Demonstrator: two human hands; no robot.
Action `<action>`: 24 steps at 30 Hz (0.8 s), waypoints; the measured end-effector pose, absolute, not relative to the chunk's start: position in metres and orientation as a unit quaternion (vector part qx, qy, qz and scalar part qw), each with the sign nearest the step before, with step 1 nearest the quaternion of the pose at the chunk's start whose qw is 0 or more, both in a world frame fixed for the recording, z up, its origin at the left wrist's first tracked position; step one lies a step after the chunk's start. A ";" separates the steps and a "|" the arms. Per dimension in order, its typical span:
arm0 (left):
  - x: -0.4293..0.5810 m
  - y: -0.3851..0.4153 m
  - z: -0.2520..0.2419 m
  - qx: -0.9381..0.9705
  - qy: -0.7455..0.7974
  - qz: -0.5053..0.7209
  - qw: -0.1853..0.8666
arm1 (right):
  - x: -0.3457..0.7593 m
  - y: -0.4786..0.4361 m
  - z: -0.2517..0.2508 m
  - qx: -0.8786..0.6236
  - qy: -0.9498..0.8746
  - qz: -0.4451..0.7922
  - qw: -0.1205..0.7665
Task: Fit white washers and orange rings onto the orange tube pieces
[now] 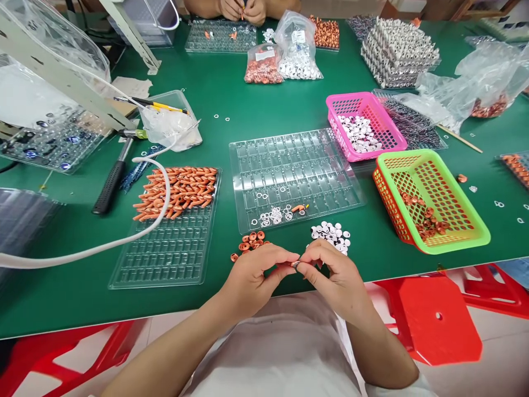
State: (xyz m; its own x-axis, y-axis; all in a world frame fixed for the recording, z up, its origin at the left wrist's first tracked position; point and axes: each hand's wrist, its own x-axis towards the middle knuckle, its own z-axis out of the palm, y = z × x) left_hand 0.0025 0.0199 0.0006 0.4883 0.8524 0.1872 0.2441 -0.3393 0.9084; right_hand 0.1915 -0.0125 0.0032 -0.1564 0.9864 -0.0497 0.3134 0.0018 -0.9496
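Note:
My left hand (254, 275) and my right hand (336, 273) meet at the table's near edge, fingertips pinched together on a tiny part (296, 264) that I cannot make out. Just beyond the left hand lies a small heap of orange rings (250, 242). A heap of white rings (332, 234) lies just beyond the right hand. Behind both sits a clear compartment tray (293, 171) with a few small rings and one orange piece near its front edge.
A second clear tray (173, 248) at the left holds rows of orange pieces (179, 190). A hammer (111, 179) and a white hose (103, 242) lie further left. The pink basket (363, 127) and the green basket (430, 198) stand at the right. Another person's hands (243, 10) work at the far edge. Red stools (433, 317) stand below.

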 end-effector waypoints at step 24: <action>0.000 0.017 -0.006 0.750 0.424 0.325 0.389 | 0.185 -0.004 0.008 -0.555 -0.607 0.460 0.334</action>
State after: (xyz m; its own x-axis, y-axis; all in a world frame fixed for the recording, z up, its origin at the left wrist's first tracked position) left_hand -0.0002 0.0166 -0.0056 0.4292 0.8895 0.1569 0.3835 -0.3367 0.8600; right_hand 0.1847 -0.0043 0.0078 -0.1606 0.9814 -0.1056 0.3678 -0.0398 -0.9291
